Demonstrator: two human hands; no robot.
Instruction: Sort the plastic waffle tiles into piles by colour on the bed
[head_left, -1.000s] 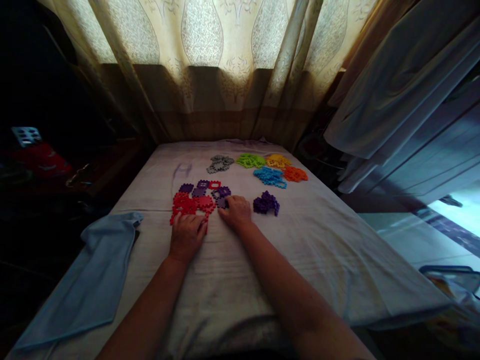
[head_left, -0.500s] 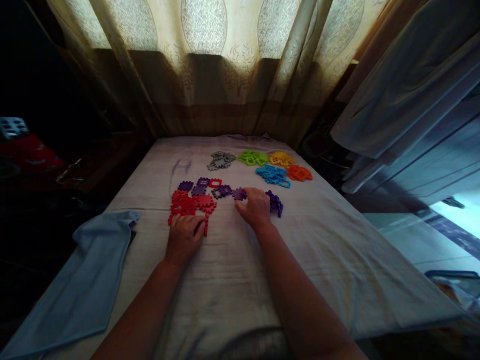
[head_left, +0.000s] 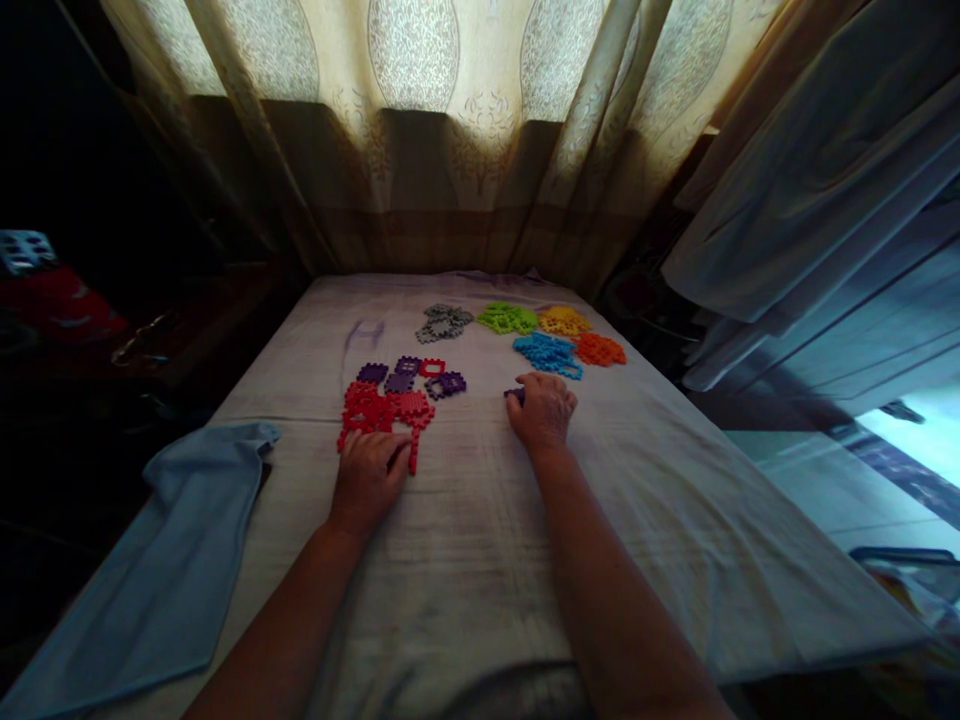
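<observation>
My left hand rests at the near edge of the red pieces, its fingers bent and touching them; whether it grips one is hidden. A thin red strip lies by its thumb. My right hand is closed over a purple piece whose edge shows at the thumb side; the rest of the purple pile is hidden under the palm. Between the hands lie dark purple pieces. More purple pieces and a red frame lie behind the red pile.
Farther back are piles of grey, green, yellow, blue and orange pieces. A blue cloth hangs over the left edge of the sheet-covered surface. Curtains hang behind.
My right hand has moved right with a purple piece, away from the dark purple pieces in the middle, and now covers the purple pile. My left hand has stayed in place.
</observation>
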